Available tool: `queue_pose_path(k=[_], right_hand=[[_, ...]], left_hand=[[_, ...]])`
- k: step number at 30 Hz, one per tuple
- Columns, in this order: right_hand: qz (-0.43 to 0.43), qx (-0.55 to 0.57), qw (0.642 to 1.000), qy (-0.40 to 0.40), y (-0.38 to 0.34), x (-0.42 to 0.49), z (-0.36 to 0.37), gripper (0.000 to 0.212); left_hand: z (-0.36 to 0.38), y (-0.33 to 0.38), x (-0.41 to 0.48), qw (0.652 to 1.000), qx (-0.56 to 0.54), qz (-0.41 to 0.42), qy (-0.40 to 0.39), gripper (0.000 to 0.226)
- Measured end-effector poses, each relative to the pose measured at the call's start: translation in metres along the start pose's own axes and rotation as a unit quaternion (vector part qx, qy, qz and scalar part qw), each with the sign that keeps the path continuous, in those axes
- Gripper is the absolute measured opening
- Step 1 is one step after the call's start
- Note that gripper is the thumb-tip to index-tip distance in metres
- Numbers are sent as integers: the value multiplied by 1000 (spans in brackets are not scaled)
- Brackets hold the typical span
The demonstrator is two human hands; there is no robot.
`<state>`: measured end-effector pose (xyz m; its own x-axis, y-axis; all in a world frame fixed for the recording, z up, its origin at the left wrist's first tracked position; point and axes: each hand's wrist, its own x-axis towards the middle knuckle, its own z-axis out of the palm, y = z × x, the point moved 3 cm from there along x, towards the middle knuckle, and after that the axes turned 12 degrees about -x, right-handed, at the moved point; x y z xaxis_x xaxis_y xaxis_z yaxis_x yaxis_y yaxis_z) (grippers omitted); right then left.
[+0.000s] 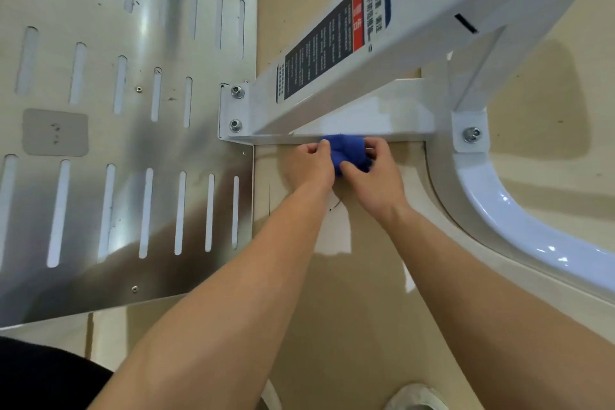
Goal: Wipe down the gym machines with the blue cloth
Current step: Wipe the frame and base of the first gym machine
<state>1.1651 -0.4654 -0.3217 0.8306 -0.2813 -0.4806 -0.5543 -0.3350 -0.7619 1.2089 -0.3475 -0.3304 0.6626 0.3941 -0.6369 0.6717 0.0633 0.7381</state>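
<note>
A bunched blue cloth lies against the lower edge of the white gym machine frame, just below its flat base bar. My left hand grips the cloth's left side, thumb on top of it. My right hand holds the right side with curled fingers. Both hands meet over the cloth, low near the floor. Part of the cloth is hidden between my palms.
A slotted steel footplate fills the left side. A slanted white beam with a dark warning label rises to the upper right. A curved white tube bends off to the right. Beige floor lies below, with my shoe at the bottom edge.
</note>
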Motion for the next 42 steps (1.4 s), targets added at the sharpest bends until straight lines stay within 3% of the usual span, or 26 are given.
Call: queue_pose_path(k=[5, 11, 19, 22, 27, 35, 39, 42], right_hand=[[-13, 2, 1000, 27, -6, -4, 17, 41], [-7, -25, 998, 55, -3, 8, 7, 22], [83, -27, 980, 180, 26, 11, -25, 9], [94, -15, 981, 170, 23, 14, -15, 8], [108, 17, 984, 140, 13, 15, 3, 6], [121, 44, 965, 230, 36, 13, -31, 12], [109, 30, 976, 186, 26, 13, -12, 23], [104, 22, 984, 140, 20, 7, -6, 9]], left_hand=[[-14, 5, 0, 996, 28, -3, -89, 39], [-16, 4, 0, 995, 1, -9, -97, 11], [36, -12, -20, 992, 12, -1, -125, 6], [26, -8, -20, 989, 14, 11, -145, 2], [2, 1, -10, 984, 57, 29, -169, 21], [47, -17, -33, 956, 63, 41, -282, 38], [20, -10, -27, 956, 74, 35, -280, 46], [10, -4, -29, 957, 74, 30, -280, 46]])
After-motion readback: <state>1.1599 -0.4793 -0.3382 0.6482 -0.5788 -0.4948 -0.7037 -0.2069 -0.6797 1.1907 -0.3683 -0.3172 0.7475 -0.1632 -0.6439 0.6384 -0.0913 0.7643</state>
